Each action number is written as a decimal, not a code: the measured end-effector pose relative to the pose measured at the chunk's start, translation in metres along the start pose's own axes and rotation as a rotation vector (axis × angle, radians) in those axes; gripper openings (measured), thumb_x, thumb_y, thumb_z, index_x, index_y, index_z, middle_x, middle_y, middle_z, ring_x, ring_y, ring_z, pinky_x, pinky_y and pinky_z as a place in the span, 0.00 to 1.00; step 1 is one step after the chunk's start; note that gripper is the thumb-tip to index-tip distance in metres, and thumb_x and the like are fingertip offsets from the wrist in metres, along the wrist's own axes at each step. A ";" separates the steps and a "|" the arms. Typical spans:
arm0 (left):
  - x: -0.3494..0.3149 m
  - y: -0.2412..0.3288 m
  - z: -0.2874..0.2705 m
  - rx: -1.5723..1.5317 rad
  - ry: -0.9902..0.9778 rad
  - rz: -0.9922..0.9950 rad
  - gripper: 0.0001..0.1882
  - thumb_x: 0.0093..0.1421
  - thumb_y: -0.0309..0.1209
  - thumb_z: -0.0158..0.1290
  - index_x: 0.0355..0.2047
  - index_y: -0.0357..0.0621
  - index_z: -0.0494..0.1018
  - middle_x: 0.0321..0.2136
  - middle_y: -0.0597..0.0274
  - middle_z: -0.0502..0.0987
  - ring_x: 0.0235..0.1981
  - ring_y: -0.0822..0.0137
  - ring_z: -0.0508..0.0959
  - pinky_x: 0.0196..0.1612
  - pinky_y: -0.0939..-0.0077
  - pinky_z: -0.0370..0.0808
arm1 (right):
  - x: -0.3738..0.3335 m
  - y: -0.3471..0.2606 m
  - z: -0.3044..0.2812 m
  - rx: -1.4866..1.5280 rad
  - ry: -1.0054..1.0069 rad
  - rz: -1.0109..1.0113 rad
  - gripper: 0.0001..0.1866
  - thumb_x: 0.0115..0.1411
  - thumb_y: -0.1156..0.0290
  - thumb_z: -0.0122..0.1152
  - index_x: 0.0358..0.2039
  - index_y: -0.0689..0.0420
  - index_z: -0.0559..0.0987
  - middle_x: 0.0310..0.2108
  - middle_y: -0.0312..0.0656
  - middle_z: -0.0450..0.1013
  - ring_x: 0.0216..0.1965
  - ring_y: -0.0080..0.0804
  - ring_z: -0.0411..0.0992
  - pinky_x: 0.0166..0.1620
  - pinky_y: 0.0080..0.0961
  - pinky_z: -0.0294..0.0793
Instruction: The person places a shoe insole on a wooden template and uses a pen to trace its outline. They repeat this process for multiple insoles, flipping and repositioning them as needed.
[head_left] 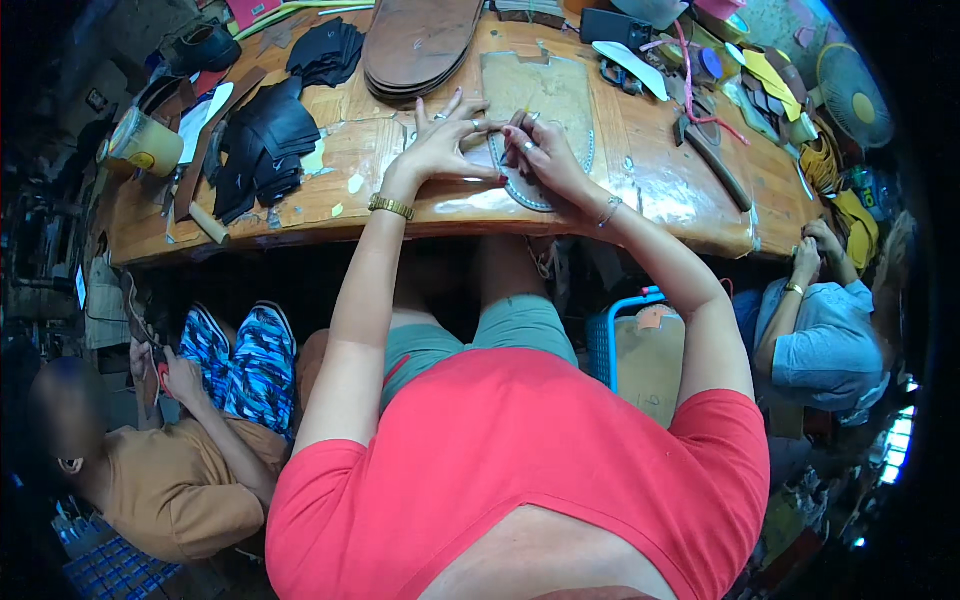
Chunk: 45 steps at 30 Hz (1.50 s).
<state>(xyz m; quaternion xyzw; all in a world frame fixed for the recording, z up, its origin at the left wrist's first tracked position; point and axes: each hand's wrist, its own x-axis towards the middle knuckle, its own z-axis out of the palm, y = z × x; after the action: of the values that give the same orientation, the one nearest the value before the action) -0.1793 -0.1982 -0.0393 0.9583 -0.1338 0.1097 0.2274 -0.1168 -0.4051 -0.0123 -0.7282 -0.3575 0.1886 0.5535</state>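
A dark, flat piece with a rounded lower edge [528, 194] and a line of pale marks along its rim lies near the front of the wooden table. Fingers spread, my left hand [440, 143] rests at its left side, thumb and fingertips reaching its edge. Over the piece, my right hand [548, 160] is closed in a pinch around a slim pen-like tool [527, 114]. Only a small yellowish end of that tool shows; my fingers hide the rest. Beneath and behind is a worn tan board [545, 85].
Brown leather ovals [420, 45] are stacked behind my left hand, with black leather pieces [262, 150] farther left. A hammer [715, 165] lies right. A tub [145, 145] stands at the left end. One person [180, 490] sits left, another [825, 345] right.
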 end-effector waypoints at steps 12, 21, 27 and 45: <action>0.001 -0.005 0.003 0.042 0.024 -0.003 0.50 0.31 0.69 0.62 0.56 0.62 0.70 0.64 0.62 0.59 0.69 0.47 0.41 0.58 0.25 0.20 | 0.009 0.008 0.009 -0.351 0.050 -0.519 0.09 0.65 0.70 0.51 0.38 0.63 0.74 0.20 0.42 0.72 0.21 0.26 0.69 0.27 0.30 0.69; 0.000 -0.003 0.004 0.030 0.042 -0.016 0.52 0.30 0.69 0.62 0.57 0.62 0.69 0.63 0.63 0.59 0.69 0.45 0.42 0.58 0.25 0.22 | 0.017 0.012 0.007 -0.344 0.064 -0.473 0.10 0.64 0.69 0.54 0.40 0.63 0.73 0.21 0.46 0.72 0.20 0.36 0.70 0.27 0.32 0.69; 0.001 0.002 0.002 0.014 0.022 -0.030 0.56 0.29 0.69 0.62 0.60 0.61 0.66 0.63 0.62 0.59 0.69 0.45 0.42 0.58 0.26 0.21 | 0.020 0.010 0.001 -0.051 0.023 0.056 0.11 0.63 0.69 0.54 0.40 0.64 0.75 0.25 0.53 0.74 0.26 0.45 0.74 0.32 0.35 0.71; -0.001 0.008 -0.003 -0.060 0.051 -0.063 0.62 0.28 0.68 0.63 0.64 0.57 0.56 0.64 0.55 0.59 0.69 0.44 0.43 0.60 0.28 0.23 | 0.029 0.000 0.003 -0.291 0.033 -0.215 0.10 0.64 0.70 0.51 0.42 0.62 0.73 0.27 0.50 0.75 0.29 0.44 0.75 0.35 0.33 0.73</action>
<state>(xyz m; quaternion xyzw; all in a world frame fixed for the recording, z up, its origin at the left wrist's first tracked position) -0.1832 -0.2031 -0.0341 0.9516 -0.1009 0.1227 0.2630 -0.0996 -0.3817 -0.0096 -0.7611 -0.4475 0.0626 0.4653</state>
